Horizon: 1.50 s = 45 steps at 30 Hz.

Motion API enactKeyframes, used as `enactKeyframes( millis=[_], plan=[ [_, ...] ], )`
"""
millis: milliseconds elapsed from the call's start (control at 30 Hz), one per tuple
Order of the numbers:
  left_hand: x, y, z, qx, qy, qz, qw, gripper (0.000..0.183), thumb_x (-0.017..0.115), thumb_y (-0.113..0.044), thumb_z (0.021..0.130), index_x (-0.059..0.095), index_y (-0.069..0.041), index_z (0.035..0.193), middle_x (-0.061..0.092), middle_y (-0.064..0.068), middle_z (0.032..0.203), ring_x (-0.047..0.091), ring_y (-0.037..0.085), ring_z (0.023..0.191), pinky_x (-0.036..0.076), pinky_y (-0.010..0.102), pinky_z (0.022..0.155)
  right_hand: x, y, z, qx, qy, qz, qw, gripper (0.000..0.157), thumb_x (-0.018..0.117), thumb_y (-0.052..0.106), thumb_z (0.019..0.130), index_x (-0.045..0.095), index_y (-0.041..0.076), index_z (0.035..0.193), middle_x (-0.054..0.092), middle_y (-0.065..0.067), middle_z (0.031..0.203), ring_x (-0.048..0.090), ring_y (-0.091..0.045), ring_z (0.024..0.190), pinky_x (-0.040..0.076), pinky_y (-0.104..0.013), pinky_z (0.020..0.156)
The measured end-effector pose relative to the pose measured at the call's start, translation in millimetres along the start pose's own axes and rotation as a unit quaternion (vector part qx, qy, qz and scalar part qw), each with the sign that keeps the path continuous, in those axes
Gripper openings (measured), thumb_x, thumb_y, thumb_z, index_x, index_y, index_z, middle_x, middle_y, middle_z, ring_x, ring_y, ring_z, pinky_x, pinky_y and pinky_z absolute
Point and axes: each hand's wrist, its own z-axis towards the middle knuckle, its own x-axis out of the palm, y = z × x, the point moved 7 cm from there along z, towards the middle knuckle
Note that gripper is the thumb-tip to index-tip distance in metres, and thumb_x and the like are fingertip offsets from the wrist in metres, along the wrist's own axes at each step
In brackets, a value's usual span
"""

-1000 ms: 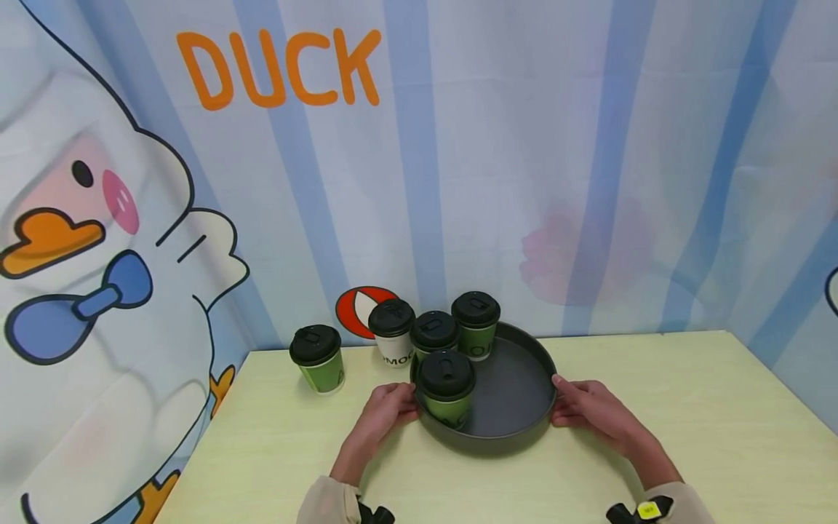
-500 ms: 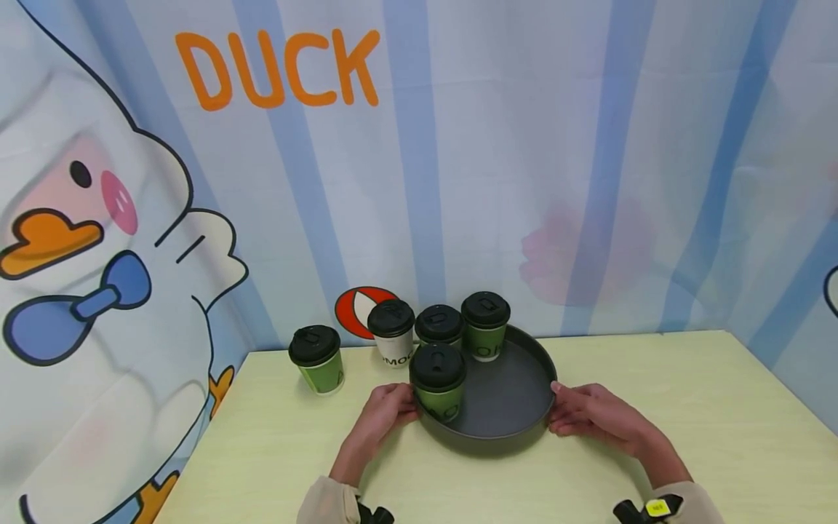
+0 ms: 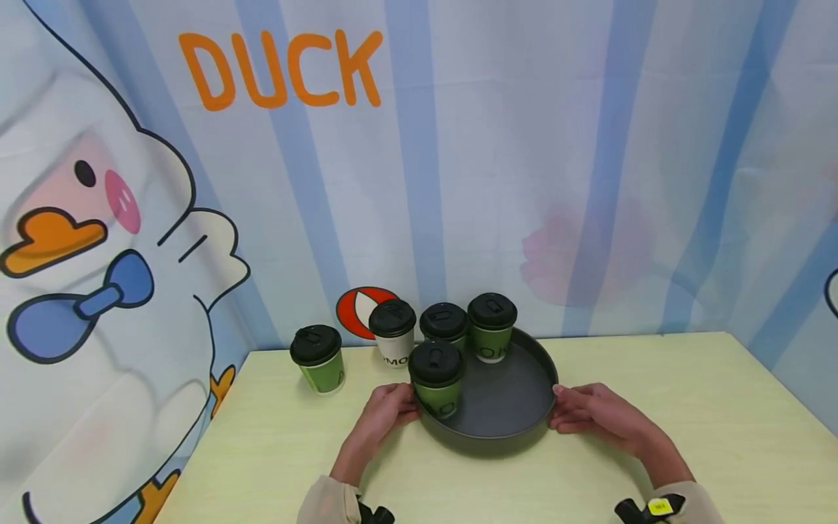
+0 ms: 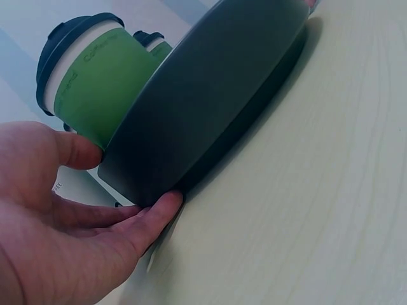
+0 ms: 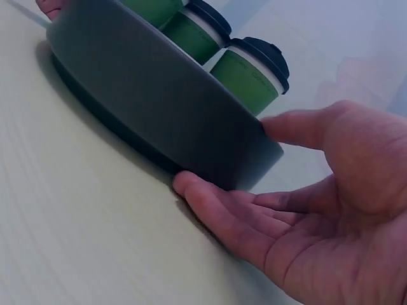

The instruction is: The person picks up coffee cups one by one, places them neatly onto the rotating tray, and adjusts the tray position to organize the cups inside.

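A round dark grey pan (image 3: 511, 400) with a low wall carries three lidded green paper coffee cups. The front cup (image 3: 439, 397) stands near the left rim, the middle cup (image 3: 444, 322) behind it, and the back cup (image 3: 492, 327) by the far rim. My left hand (image 3: 386, 411) pinches the pan's left side; in the left wrist view its thumb (image 4: 82, 152) is at the rim and fingers reach beneath. On the opposite side my right hand (image 3: 602, 416) grips likewise, its thumb (image 5: 296, 127) at the rim and fingertips under the base.
Left of the pan, a white lidded cup (image 3: 394, 342) and another green cup (image 3: 321, 364) stand on the pale wooden table (image 3: 262, 451). A printed curtain (image 3: 484, 160) hangs right behind the table's back edge.
The three cups have swung clockwise with the pan: the front one leftward, the middle and back ones rightward. My right hand has shifted slightly towards me; my left hand stays put.
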Motion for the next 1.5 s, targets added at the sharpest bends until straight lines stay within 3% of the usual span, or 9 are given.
enactKeyframes(
  millis=[100,300,367,567,800,1033,1300,1500],
  plan=[
    [-0.2,-0.4,-0.3,0.000,0.001,0.001,1.0000,0.043,0.045,-0.017,0.102,0.057,0.017,0.125,0.067,0.013,0.108,0.066,0.016,0.093,0.058,0.039,0.093,-1.1,-0.1,0.3,-0.003,-0.004,0.000,1.000,0.056,0.049,0.032,0.112,0.055,-0.021,0.129,0.072,-0.018,0.109,0.072,-0.022,0.101,0.059,-0.035,0.092],
    [-0.6,-0.6,-0.2,0.000,0.002,0.003,1.0000,0.044,0.044,-0.017,0.103,0.057,0.018,0.126,0.067,0.015,0.110,0.066,0.017,0.094,0.057,0.040,0.095,0.6,0.0,6.8,-0.015,-0.082,0.006,0.996,0.065,0.051,0.033,0.111,0.042,-0.026,0.135,0.070,-0.014,0.103,0.071,-0.015,0.091,0.060,-0.030,0.087],
    [-0.4,-0.3,-0.4,-0.001,0.003,0.002,1.0000,0.044,0.044,-0.018,0.103,0.057,0.018,0.126,0.067,0.015,0.110,0.066,0.017,0.095,0.057,0.041,0.095,1.8,-0.1,6.7,-0.013,-0.077,0.002,0.997,0.062,0.051,0.033,0.111,0.046,-0.026,0.132,0.070,-0.013,0.101,0.071,-0.014,0.090,0.060,-0.030,0.086],
    [-0.6,-0.2,-1.0,-0.002,0.007,0.000,1.0000,0.046,0.044,-0.019,0.105,0.055,0.019,0.129,0.067,0.017,0.115,0.066,0.016,0.095,0.057,0.040,0.095,3.3,1.2,1.6,0.003,-0.008,0.005,1.000,0.053,0.049,0.033,0.112,0.059,-0.018,0.123,0.072,-0.016,0.104,0.073,-0.021,0.096,0.059,-0.035,0.090],
    [-1.4,-2.0,-1.8,-0.006,0.005,0.001,1.0000,0.048,0.045,-0.021,0.106,0.053,0.019,0.132,0.066,0.020,0.119,0.066,0.017,0.098,0.056,0.041,0.096,2.9,1.8,8.1,-0.011,-0.074,0.009,0.997,0.066,0.050,0.036,0.111,0.042,-0.025,0.136,0.070,-0.012,0.103,0.071,-0.015,0.092,0.059,-0.031,0.088],
    [-1.3,-1.2,-1.7,-0.010,0.009,0.001,0.9999,0.049,0.045,-0.021,0.107,0.052,0.020,0.133,0.065,0.020,0.119,0.065,0.017,0.098,0.056,0.041,0.097,3.7,-0.4,5.5,0.005,-0.034,-0.007,0.999,0.057,0.049,0.035,0.112,0.056,-0.020,0.125,0.072,-0.014,0.100,0.072,-0.019,0.092,0.060,-0.033,0.087],
    [-1.2,-1.7,-2.1,-0.006,0.008,0.000,1.0000,0.048,0.045,-0.022,0.108,0.052,0.019,0.133,0.065,0.020,0.119,0.065,0.017,0.098,0.056,0.040,0.096,4.1,1.0,7.6,0.002,-0.065,0.006,0.998,0.064,0.051,0.036,0.111,0.046,-0.024,0.131,0.069,-0.012,0.098,0.071,-0.016,0.088,0.060,-0.031,0.086],
    [-0.7,0.0,-1.5,-0.009,0.005,0.001,0.9999,0.049,0.045,-0.022,0.107,0.052,0.019,0.134,0.064,0.020,0.119,0.064,0.017,0.097,0.056,0.039,0.096,4.7,0.2,5.1,0.009,-0.054,0.002,0.998,0.064,0.050,0.037,0.111,0.045,-0.024,0.132,0.068,-0.014,0.100,0.072,-0.019,0.091,0.060,-0.032,0.086]
  ],
)
